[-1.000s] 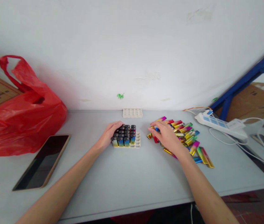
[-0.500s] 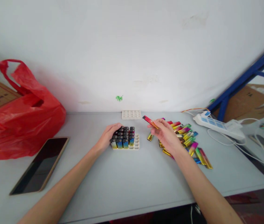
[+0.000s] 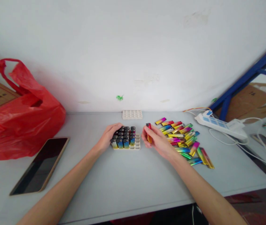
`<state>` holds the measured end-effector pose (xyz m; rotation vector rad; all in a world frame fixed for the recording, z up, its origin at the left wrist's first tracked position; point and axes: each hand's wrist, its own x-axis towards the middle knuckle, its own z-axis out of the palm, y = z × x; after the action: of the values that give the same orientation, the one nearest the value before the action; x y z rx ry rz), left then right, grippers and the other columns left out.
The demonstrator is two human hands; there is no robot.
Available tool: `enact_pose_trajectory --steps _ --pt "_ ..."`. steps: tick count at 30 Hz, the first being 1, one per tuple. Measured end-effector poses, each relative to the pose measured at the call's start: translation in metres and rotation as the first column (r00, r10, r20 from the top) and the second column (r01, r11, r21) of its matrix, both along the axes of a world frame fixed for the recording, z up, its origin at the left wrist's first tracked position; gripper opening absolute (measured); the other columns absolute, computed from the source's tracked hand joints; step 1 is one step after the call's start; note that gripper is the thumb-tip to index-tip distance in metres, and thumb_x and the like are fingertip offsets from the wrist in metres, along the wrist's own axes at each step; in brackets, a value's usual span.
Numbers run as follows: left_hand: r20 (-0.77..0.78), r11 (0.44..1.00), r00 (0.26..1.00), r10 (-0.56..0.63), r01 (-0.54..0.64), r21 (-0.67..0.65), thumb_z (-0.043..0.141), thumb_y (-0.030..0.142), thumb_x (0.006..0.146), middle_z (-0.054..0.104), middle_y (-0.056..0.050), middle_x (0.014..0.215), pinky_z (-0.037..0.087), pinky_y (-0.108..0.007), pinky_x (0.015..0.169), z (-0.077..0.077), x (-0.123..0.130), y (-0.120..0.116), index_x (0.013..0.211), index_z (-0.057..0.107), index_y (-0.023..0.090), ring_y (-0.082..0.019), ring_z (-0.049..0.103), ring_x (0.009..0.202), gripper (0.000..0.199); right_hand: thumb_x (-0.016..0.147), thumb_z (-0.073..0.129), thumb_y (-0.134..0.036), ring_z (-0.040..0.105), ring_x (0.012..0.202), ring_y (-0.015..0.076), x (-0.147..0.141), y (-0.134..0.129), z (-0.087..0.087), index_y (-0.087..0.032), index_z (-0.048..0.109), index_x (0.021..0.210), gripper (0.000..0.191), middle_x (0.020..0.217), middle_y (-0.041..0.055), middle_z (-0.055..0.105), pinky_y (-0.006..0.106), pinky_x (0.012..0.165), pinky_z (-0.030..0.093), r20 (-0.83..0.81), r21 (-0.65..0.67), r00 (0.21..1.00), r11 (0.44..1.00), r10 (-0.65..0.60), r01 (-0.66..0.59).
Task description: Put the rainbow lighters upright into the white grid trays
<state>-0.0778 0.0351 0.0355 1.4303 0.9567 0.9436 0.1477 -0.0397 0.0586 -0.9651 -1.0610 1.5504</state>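
Leftward has come the right hand (image 3: 154,138) since half a second ago, nearly closed, pinching a red lighter (image 3: 149,134) now turned upright, at three o'clock of the partly filled rack (image 3: 137,144). Left hand (image 3: 108,136) curls at its nine o'clock, grip unclear. Around: red bag (image 3: 27,122), nine; loose lighters (image 3: 190,142), three; phone (image 3: 40,167), eight; spare tray (image 3: 132,114), twelve.
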Motion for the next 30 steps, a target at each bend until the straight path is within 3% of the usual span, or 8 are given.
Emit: enact_pose_trajectory --steps 4,8,12,16,19,26,30 --pt "-0.004 1.000 1.000 -0.009 0.009 0.015 0.062 0.053 0.086 0.069 -0.002 0.077 0.046 -0.029 0.070 -0.001 -0.001 0.000 0.076 0.072 0.017 -0.020 0.061 0.075 0.039 0.085 0.068 -0.070 0.028 0.044 0.0066 -0.005 0.000 -0.005 -0.023 0.046 0.076 0.053 0.055 -0.0109 0.034 0.020 0.042 0.019 0.111 -0.035 0.992 0.997 -0.059 0.064" --pt "0.005 1.000 1.000 -0.021 0.021 -0.012 0.062 0.054 0.088 0.070 -0.002 0.077 0.046 -0.029 0.069 -0.004 -0.002 0.002 0.079 0.072 0.017 -0.019 0.061 0.073 0.039 0.089 0.061 -0.072 0.028 0.047 0.0087 -0.003 0.001 -0.014 -0.023 0.042 0.068 0.056 0.055 -0.0085 0.034 0.023 0.044 0.021 0.301 0.087 0.937 0.983 -0.178 0.159" --pt "-0.008 1.000 1.000 -0.010 0.010 -0.009 0.062 0.055 0.088 0.070 -0.002 0.077 0.046 -0.029 0.072 -0.007 -0.003 0.003 0.080 0.073 0.017 -0.020 0.061 0.075 0.041 0.097 0.053 -0.058 0.035 0.053 0.0114 0.001 -0.001 -0.018 -0.022 0.040 0.060 0.053 0.055 -0.0050 0.037 0.027 0.052 0.024 0.546 0.314 0.764 0.929 -0.344 0.194" --pt "-0.006 1.000 1.000 -0.021 0.021 -0.020 0.061 0.056 0.089 0.069 -0.002 0.077 0.045 -0.029 0.070 -0.008 -0.004 0.004 0.080 0.072 0.016 -0.019 0.060 0.074 0.042 0.096 0.051 -0.040 0.034 0.053 0.0113 -0.002 -0.007 -0.012 -0.022 0.039 0.062 0.040 0.054 -0.0056 0.036 0.029 0.056 0.023 0.671 0.474 0.620 0.878 -0.407 0.064" --pt "-0.002 0.999 0.999 -0.035 0.035 0.001 0.061 0.054 0.089 0.069 -0.001 0.078 0.045 -0.029 0.072 -0.007 -0.004 0.004 0.079 0.071 0.017 -0.019 0.059 0.076 0.040 0.094 0.051 -0.036 0.032 0.051 0.0111 -0.007 -0.009 -0.009 -0.023 0.037 0.063 0.036 0.053 -0.0062 0.035 0.029 0.055 0.022 0.710 0.487 0.582 0.874 -0.396 0.001" --pt "-0.022 1.000 1.000 -0.020 0.020 0.009 0.061 0.054 0.087 0.067 -0.001 0.075 0.045 -0.029 0.070 -0.002 -0.002 0.003 0.077 0.069 0.017 -0.019 0.058 0.074 0.039 0.097 0.052 -0.046 0.032 0.051 0.0119 -0.009 -0.006 -0.013 -0.023 0.038 0.063 0.043 0.053 -0.0057 0.036 0.029 0.057 0.023 0.745 0.487 0.523 0.873 -0.415 -0.001" --pt "-0.020 1.000 1.000 -0.015 0.015 0.005 0.062 0.055 0.088 0.066 -0.001 0.075 0.044 -0.028 0.068 -0.004 -0.002 0.003 0.077 0.070 0.017 -0.019 0.058 0.073 0.040 0.094 0.052 -0.037 0.032 0.051 0.0125 -0.008 -0.005 -0.016 -0.023 0.036 0.062 0.038 0.052 -0.0054 0.035 0.030 0.057 0.021 0.758 0.459 0.516 0.888 -0.399 0.014"
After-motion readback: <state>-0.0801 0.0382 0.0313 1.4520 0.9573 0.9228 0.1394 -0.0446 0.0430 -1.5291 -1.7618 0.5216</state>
